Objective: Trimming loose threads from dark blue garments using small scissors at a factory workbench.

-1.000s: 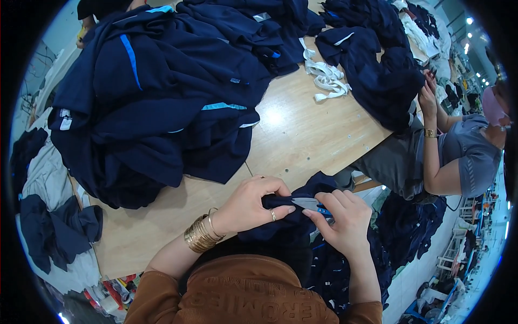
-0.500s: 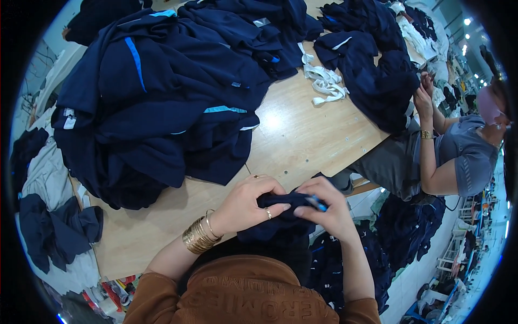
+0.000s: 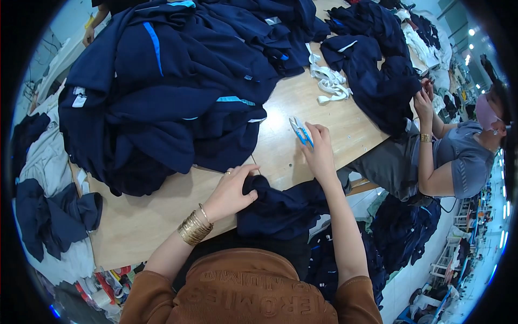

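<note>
Thread snips (image 3: 300, 132) with blue handles and metal blades are held in my right hand (image 3: 320, 154), above the wooden table and away from the cloth. The blades point up and to the left, toward the far side. A dark navy garment (image 3: 278, 213) lies bunched over the near table edge in front of me. My left hand (image 3: 233, 190) grips its upper left edge between thumb and fingers; part of the grip is hidden by the cloth. Gold bracelets circle my left wrist.
A large heap of navy garments (image 3: 156, 108) with light blue strips covers the table's left and far side. White tape (image 3: 332, 83) lies beside another navy pile (image 3: 372, 70). A masked co-worker (image 3: 448, 146) sits at the right. More dark garments (image 3: 350, 259) lie below the table.
My right hand has left the garment and moved up and away with the snips. My left hand has shifted slightly left, and the garment now hangs more spread out. A co-worker's arm appears far left.
</note>
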Available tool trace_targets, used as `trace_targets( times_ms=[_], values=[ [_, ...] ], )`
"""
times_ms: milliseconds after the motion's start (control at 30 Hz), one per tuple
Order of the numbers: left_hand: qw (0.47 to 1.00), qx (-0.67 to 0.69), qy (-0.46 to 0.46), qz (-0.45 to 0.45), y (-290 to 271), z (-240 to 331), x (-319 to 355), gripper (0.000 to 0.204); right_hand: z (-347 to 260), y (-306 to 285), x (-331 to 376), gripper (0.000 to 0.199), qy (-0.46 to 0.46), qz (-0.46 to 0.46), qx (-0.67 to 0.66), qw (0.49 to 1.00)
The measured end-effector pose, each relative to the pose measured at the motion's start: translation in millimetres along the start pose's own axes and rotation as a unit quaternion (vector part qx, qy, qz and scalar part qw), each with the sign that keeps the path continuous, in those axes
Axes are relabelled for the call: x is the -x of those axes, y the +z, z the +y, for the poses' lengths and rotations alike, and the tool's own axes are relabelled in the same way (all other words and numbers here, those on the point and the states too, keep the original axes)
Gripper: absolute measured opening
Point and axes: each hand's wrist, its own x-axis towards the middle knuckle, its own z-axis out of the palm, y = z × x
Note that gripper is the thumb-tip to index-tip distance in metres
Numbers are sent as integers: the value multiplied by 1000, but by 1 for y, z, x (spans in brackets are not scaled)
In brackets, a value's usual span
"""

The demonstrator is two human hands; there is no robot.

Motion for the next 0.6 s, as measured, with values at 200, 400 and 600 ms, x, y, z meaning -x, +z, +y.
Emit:
trace_targets(
  times_ms=[200,400,600],
  values=[
    [993,13,-62,-103,-19,5,13,40,-55,-39,52,54,47,-477,-215,851],
    [992,-54,109,26,-24,24,2,27,-78,-121,70,35,100,-266,-26,958],
    [767,499,-183,-360,-12,89,-15,40,-85,-211,87,31,170,-13,45,984]
  ],
)
